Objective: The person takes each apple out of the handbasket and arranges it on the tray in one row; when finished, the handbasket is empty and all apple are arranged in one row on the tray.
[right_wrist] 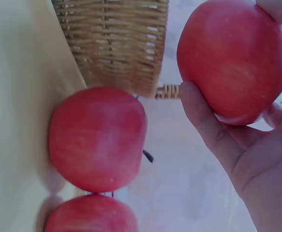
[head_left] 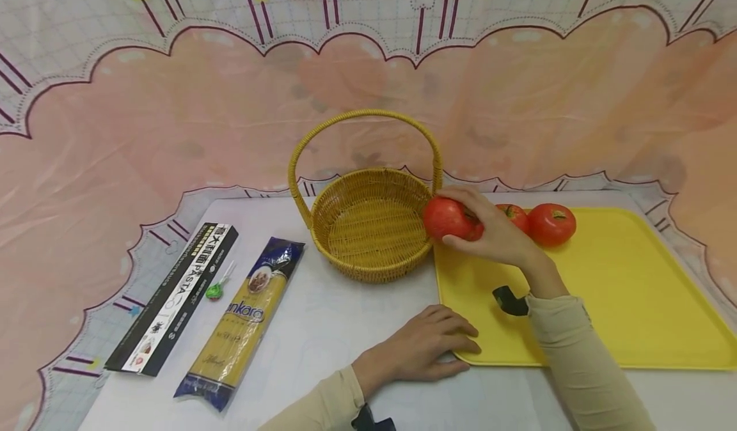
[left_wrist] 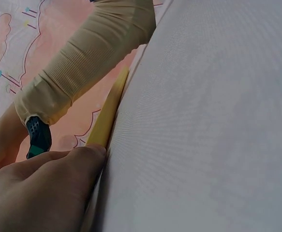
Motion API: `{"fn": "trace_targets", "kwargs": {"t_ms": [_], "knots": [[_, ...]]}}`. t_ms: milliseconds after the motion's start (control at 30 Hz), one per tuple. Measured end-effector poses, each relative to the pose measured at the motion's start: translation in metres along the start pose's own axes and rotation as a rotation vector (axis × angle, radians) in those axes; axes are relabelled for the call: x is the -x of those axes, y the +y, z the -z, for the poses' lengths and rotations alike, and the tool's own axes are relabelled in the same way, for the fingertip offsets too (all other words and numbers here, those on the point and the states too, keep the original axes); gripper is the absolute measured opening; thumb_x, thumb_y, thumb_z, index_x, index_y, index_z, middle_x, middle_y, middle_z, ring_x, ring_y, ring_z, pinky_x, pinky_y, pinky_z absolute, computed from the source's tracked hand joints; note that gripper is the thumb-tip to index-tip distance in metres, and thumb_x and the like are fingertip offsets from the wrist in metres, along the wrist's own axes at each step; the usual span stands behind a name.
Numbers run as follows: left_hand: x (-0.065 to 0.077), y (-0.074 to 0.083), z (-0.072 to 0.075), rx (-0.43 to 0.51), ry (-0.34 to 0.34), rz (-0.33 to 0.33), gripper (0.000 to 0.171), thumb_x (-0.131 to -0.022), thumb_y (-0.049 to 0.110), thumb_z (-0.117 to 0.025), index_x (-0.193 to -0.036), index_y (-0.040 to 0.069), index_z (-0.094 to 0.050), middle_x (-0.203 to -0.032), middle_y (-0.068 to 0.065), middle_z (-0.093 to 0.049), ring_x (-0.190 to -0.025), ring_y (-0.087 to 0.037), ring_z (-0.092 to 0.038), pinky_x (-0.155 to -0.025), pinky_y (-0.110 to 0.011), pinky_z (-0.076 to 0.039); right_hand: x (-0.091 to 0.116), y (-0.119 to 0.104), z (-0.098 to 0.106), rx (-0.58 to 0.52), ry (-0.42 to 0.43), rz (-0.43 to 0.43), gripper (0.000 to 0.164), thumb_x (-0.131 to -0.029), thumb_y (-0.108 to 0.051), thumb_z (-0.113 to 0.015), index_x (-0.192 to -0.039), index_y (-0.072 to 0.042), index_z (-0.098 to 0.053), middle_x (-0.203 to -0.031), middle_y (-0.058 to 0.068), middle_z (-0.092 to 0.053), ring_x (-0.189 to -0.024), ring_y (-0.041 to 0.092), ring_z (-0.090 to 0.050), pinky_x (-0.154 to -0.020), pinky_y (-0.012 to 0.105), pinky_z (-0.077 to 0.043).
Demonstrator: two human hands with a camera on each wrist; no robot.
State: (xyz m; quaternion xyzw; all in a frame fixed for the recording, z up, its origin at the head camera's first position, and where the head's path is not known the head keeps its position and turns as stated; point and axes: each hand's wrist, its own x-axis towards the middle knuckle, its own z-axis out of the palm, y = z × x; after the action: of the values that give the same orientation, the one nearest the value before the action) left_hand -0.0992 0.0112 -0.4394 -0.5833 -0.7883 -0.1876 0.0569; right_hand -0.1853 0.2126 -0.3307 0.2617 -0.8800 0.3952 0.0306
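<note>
My right hand (head_left: 498, 233) holds a red apple (head_left: 442, 218) at the right side of the yellow wicker basket (head_left: 374, 271). In the right wrist view, fingers and thumb curl round this apple (right_wrist: 235, 58), with the basket wall (right_wrist: 114, 43) beside it. More red apples (head_left: 551, 224) sit in a row along the far side of the yellow tray (head_left: 622, 290), partly hidden by the right hand. My left hand (head_left: 423, 344) lies with fingers extended on the white table, fingertips on the tray's near left corner. The left wrist view shows that hand (left_wrist: 49, 188) against the tray edge (left_wrist: 109, 111).
Left of the basket lie a pasta packet (head_left: 242, 322) in blue and clear wrapping, a small green lollipop (head_left: 214, 291) and a long black-and-white pasta box (head_left: 173, 300). The basket's tall arched handle (head_left: 368, 112) stands upright. A patterned pink cloth (head_left: 242, 117) hangs behind the table.
</note>
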Motion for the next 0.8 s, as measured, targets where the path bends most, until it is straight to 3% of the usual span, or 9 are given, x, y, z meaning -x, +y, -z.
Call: {"fn": "trace_targets", "kwargs": {"t_ms": [133,400,800], "knots": [[0.0,-0.001,0.0,-0.01,0.012,-0.007,0.028,-0.094,0.041,-0.054,-0.117,0.029,-0.063,-0.126,0.011,-0.057,-0.122,-0.007,-0.046,-0.11,-0.025,-0.029,0.002,0.011,0.004,0.014,0.013,-0.012,0.069,-0.08,-0.029,-0.075,-0.139,-0.036,-0.039,-0.147,-0.007,-0.034,-0.13,0.022,-0.039,-0.099,0.058,-0.041],[0.001,0.0,-0.001,-0.004,0.006,-0.016,0.029,-0.095,0.042,-0.051,-0.118,0.029,-0.063,-0.127,0.011,-0.056,-0.122,-0.006,-0.045,-0.109,-0.025,-0.03,0.011,0.019,0.014,0.004,0.042,-0.072,0.072,-0.08,-0.028,-0.076,-0.141,-0.036,-0.037,-0.147,-0.007,-0.034,-0.127,0.023,-0.042,-0.1,0.056,-0.041],[0.002,-0.001,0.001,0.013,0.002,-0.015,0.029,-0.096,0.042,-0.05,-0.119,0.029,-0.062,-0.127,0.011,-0.056,-0.122,-0.006,-0.044,-0.11,-0.024,-0.028,0.021,0.028,0.036,0.0,0.078,-0.157,0.069,-0.082,-0.029,-0.074,-0.14,-0.039,-0.038,-0.141,0.0,-0.038,-0.12,0.026,-0.043,-0.096,0.056,-0.04]]}}
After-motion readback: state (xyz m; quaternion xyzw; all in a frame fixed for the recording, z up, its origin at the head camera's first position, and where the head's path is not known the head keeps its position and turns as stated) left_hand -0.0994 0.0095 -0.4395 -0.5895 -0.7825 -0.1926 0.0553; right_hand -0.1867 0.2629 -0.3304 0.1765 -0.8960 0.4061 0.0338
